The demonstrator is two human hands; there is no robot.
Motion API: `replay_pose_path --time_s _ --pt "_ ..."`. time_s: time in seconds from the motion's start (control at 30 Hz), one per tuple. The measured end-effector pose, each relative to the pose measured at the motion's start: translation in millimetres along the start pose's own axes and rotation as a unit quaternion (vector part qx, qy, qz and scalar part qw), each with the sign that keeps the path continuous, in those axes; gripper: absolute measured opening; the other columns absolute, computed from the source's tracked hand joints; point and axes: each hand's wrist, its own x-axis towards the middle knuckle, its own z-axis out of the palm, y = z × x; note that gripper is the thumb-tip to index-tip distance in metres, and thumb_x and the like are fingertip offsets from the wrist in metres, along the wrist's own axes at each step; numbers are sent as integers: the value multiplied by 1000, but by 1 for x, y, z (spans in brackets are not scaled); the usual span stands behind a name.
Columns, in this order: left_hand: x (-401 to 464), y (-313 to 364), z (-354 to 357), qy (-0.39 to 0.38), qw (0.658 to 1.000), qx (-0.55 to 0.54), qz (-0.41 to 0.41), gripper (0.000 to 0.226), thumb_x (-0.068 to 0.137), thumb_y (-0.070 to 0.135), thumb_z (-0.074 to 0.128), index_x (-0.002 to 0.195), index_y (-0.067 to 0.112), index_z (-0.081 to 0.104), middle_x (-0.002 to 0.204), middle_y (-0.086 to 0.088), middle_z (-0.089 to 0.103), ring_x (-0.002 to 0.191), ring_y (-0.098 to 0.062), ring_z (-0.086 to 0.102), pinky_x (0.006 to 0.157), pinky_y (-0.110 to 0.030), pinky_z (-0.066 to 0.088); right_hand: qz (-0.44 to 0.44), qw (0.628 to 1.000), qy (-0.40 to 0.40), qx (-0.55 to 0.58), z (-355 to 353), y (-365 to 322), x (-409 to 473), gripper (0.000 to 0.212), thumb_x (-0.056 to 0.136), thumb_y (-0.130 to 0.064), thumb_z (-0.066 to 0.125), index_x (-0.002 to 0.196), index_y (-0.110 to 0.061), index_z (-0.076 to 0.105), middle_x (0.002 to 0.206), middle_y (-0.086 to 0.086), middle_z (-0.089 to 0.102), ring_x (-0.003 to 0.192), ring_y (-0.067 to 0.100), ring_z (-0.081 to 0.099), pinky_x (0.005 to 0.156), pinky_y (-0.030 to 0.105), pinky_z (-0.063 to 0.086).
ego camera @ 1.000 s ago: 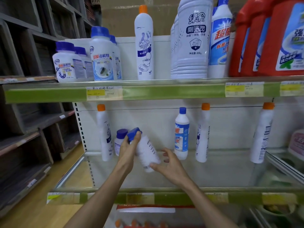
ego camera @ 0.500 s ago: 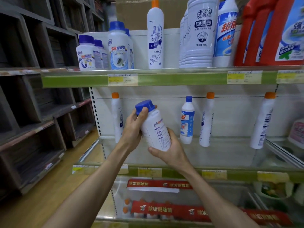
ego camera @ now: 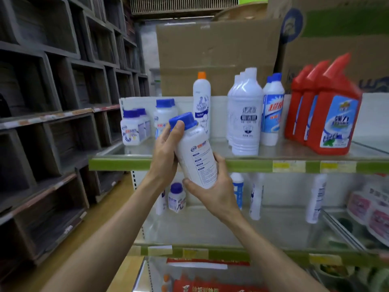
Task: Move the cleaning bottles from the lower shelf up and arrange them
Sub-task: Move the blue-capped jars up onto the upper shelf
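A white bottle with a blue cap [ego camera: 194, 152] is held tilted in front of the upper shelf's green edge [ego camera: 117, 164]. My left hand [ego camera: 166, 152] grips its neck and cap. My right hand [ego camera: 214, 186] cups its base from below. On the upper shelf stand short blue-capped jars [ego camera: 132, 127], an orange-capped white bottle [ego camera: 201, 98], tall white bottles [ego camera: 245, 121], a blue-labelled bottle [ego camera: 272, 114] and red bottles [ego camera: 334, 121]. On the lower shelf [ego camera: 210, 226] remain a small blue-capped jar [ego camera: 176, 198] and several slim white bottles [ego camera: 315, 199].
Dark wooden cubby shelves [ego camera: 52, 123] line the left side of a narrow wooden-floored aisle. Cardboard boxes [ego camera: 216, 53] stand behind the upper shelf. A bottom shelf holds red packages [ego camera: 210, 285]. Pink-labelled packs [ego camera: 370, 211] sit at the right of the lower shelf.
Both hands have lifted the blue-capped bottle from the lower shelf up to the level of the upper shelf. The view has tilted upward.
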Motion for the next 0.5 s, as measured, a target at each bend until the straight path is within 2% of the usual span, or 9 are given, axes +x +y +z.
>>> replay_pose_path --time_s 0.1,0.2,0.27,0.33,0.4,0.47,0.5 --pt "19 30 2 -2 1000 -3 3 70 87 48 64 128 -8 57 105 -10 73 92 -21 71 79 -32 57 -3 1000 3 4 2 -26 24 77 63 -43 89 121 -55 41 115 -30 64 103 -2 66 77 11 52" --pt "32 49 3 -4 1000 6 3 69 86 47 64 127 -7 56 105 -10 74 91 -20 72 80 -33 59 9 1000 -9 8 5 -42 40 75 63 -45 89 119 -57 40 114 -32 63 102 -3 66 74 10 52" --pt "39 55 3 -4 1000 19 -5 65 83 52 66 121 0 61 106 -9 75 92 -20 72 81 -36 58 25 999 -21 34 6 -46 46 73 64 -45 89 119 -55 42 113 -30 64 102 -2 67 73 13 55" --pt "45 59 2 -8 1000 20 -15 60 81 54 66 118 7 64 109 -9 76 94 -21 72 82 -39 58 51 994 -41 87 5 -47 49 73 65 -41 89 123 -43 45 113 -25 68 101 0 69 72 16 56" --pt "49 59 0 -25 999 -12 -46 63 84 56 64 117 3 66 107 -12 75 93 -25 72 81 -40 58 103 978 -72 169 6 -47 52 74 66 -37 86 128 -24 48 111 -10 73 95 11 71 69 22 56" --pt "53 59 -3 -45 994 -51 -86 58 89 60 56 109 8 72 102 -13 74 91 -29 70 82 -41 56 156 941 -128 272 7 -48 52 77 73 -33 81 133 -2 46 107 11 71 85 26 69 61 28 53" --pt "55 58 -4 -50 992 -65 -95 55 91 60 52 107 12 73 100 -11 74 91 -30 68 82 -42 55 171 919 -167 314 8 -48 52 75 77 -34 79 133 3 47 103 17 68 79 28 67 57 29 51"
